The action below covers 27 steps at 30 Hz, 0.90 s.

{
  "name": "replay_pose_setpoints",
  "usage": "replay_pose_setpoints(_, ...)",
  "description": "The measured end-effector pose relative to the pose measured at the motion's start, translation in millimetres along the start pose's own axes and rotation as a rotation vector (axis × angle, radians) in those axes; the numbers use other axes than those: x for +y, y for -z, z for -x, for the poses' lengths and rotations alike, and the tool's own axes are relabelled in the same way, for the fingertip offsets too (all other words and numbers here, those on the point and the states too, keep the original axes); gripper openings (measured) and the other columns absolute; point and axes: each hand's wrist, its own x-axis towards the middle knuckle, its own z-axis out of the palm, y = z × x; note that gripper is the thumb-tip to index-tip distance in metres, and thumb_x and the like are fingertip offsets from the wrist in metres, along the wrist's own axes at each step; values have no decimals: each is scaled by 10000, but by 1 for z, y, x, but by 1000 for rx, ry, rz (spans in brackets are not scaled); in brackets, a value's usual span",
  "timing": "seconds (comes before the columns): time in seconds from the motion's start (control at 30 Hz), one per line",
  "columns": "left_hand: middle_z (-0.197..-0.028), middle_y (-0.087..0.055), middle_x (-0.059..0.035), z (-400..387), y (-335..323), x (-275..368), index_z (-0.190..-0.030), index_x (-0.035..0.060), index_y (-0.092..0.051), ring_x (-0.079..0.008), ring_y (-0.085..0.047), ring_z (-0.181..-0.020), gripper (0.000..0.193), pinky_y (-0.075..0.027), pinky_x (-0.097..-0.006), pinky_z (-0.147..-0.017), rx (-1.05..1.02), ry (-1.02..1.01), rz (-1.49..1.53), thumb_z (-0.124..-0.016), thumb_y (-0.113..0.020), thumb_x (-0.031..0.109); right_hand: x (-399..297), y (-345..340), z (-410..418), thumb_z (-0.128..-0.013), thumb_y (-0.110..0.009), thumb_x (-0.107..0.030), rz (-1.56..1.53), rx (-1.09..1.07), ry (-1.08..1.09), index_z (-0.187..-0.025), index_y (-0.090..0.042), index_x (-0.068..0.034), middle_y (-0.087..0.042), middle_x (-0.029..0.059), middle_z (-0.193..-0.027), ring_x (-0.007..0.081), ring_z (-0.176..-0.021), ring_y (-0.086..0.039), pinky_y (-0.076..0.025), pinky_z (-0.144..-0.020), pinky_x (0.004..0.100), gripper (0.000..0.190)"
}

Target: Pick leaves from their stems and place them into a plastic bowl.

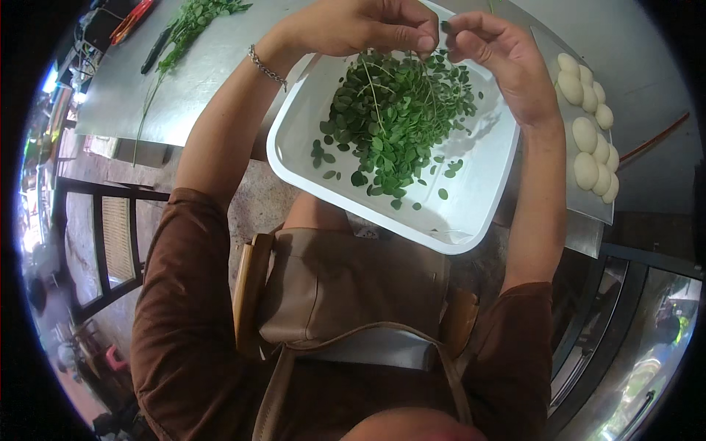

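Observation:
My left hand (386, 27), with a chain bracelet at the wrist, is above the far part of a white plastic basin (469, 218). Its thumb and fingers are pinched together on a thin green stem, mostly hidden behind them. Close on the right is my right hand (493, 49), its fingers curled and a small dark green leaf (445, 26) at the fingertips. Below both hands, a heap of small rounded green leaves (400, 121) with thin stalks fills the basin's middle. Several loose leaves are scattered on its white bottom.
A bunch of leafy stems (190, 33) rests on the metal table (118, 99) at the left, beside a black-handled knife (156, 50). Several pale eggs (587, 140) sit on a grey tray (590, 206) at right. A brown apron (353, 281) covers my lap.

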Motion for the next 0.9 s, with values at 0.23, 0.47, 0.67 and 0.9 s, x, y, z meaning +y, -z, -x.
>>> replay_pose_setpoints(0.23, -798, -622, 45, -5, 12, -18, -974, 14, -692, -41, -498, -731, 182, -399, -217, -645, -61, -137, -206, -1047, -632, 169, 2, 8, 0, -942, -753, -175, -14, -221, 9, -996, -700, -35, -683, -18, -919, 74, -895, -618, -454, -870, 238, 159)
replay_pose_setpoints(0.47, -777, -605, 50, 1, 7, -2, -965, 15, -689, -37, -486, -719, 175, -394, -217, -638, -16, 144, -17, -1042, -639, 164, 10, 26, -1, -890, -706, -135, -186, -157, -10, -1000, -694, -25, -680, -9, -931, 90, -921, -615, -456, -887, 259, 156)
replay_pose_setpoints(0.67, -779, -605, 46, 0, 3, 5, -961, 15, -690, -36, -489, -715, 168, -394, -218, -631, -36, -207, -408, -1040, -641, 155, -9, 1, 4, -868, -693, -151, -39, -124, -22, -982, -696, -29, -680, 6, -915, 97, -924, -623, -460, -904, 263, 167)
replay_pose_setpoints(0.9, -792, -613, 45, 1, 4, -2, -965, 12, -684, -32, -491, -721, 167, -395, -214, -634, 6, 85, -5, -1040, -641, 154, 4, 17, 0, -853, -698, -213, 14, -187, -82, -919, -675, -34, -671, 4, -876, 89, -877, -592, -434, -857, 243, 192)
